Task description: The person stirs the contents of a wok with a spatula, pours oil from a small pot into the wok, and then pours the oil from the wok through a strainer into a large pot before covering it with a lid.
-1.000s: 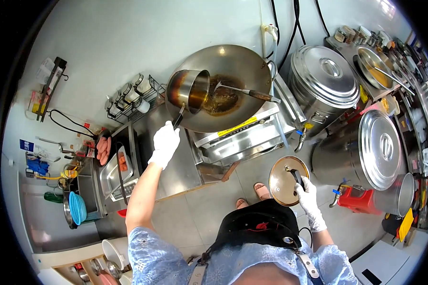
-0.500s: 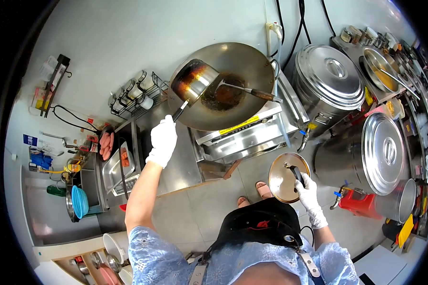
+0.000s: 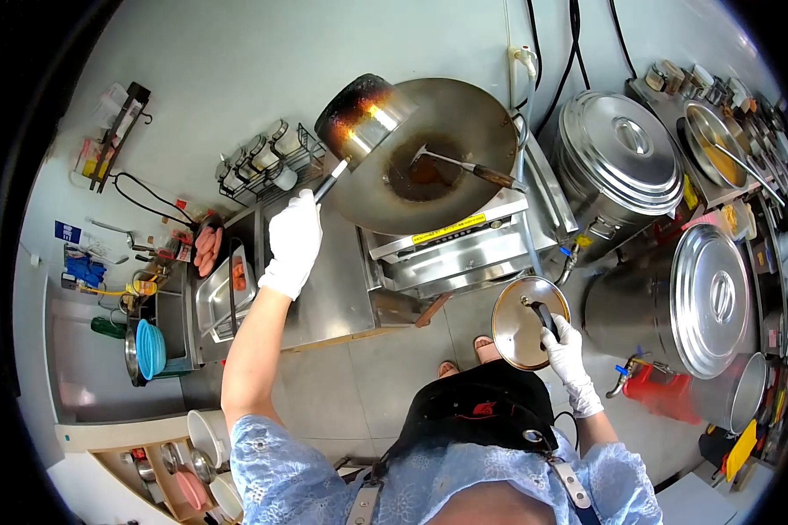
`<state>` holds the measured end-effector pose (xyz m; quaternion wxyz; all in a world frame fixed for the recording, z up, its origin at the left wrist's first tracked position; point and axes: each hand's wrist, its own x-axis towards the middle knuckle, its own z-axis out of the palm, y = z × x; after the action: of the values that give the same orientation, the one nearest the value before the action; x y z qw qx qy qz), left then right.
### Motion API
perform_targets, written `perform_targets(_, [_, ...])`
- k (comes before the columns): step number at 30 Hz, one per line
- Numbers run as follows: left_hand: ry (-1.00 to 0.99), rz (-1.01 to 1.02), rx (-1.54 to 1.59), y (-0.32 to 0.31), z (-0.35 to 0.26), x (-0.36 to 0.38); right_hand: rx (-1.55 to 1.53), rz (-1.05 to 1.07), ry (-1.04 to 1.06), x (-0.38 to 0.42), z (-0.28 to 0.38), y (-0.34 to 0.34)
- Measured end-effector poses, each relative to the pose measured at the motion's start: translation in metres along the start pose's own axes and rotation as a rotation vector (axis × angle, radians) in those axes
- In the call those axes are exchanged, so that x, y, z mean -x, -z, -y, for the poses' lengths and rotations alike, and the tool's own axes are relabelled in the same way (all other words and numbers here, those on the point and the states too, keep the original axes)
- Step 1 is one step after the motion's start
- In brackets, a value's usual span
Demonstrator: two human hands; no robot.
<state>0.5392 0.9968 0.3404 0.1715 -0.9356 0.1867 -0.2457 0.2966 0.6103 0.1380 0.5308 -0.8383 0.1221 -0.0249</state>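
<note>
My gloved left hand (image 3: 295,241) grips the handle of a scorched steel saucepan (image 3: 363,118). The pan is tipped over the left side of a large wok (image 3: 363,188), its mouth facing right. Dark brown liquid (image 3: 425,175) pools in the wok's bottom. A ladle (image 3: 464,166) with a wooden handle rests in the wok, its handle end over the right rim. In my gloved right hand (image 3: 566,346) is the black handle of a round glass lid (image 3: 518,328), held low in front of the apron, above the floor.
Two tall steel pots (image 3: 622,140) with lids and taps stand on the right. A spice rack (image 3: 276,166) sits left of the wok, above the steel counter (image 3: 333,280). A tray (image 3: 214,297) and sausages (image 3: 207,249) lie farther left. A steel bowl (image 3: 714,144) stands at the back right.
The saucepan has risen and tipped further, its base now higher, at the wok's upper left. The lid in my right hand has barely moved. The whole view has shifted slightly.
</note>
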Motion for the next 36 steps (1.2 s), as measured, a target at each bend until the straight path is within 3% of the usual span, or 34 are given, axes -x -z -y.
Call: perform_targets(36, [0.034,-0.061,-0.104,0.049,-0.004,-0.022,0.024,0.006,0.071,0.000,-0.014,0.013])
